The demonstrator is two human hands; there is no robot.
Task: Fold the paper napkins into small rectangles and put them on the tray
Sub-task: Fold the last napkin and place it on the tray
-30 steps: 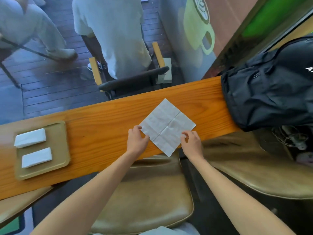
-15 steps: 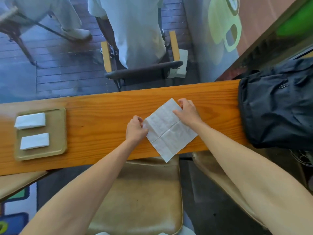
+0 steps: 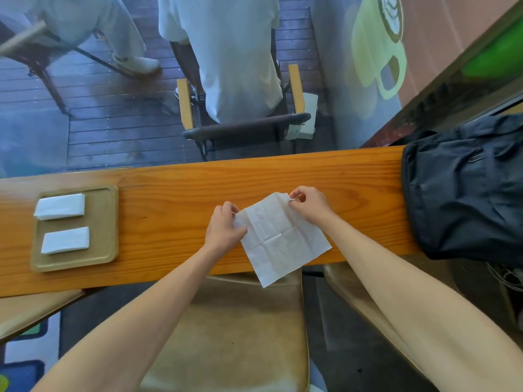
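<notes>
An unfolded white paper napkin lies on the narrow wooden counter, its near corner hanging over the front edge. My left hand pinches the napkin's left corner. My right hand pinches its far corner, which is lifted slightly off the wood. At the left end of the counter sits a tan tray holding two folded napkins, one at the back and one nearer.
A black backpack covers the right end of the counter. Tan padded stools stand below the front edge. Beyond the glass, a person sits in a chair on a wooden deck.
My right hand moved from the napkin's near right corner up to its far corner and pinched it. My left hand closed on the left corner. The camera shifted a little.
</notes>
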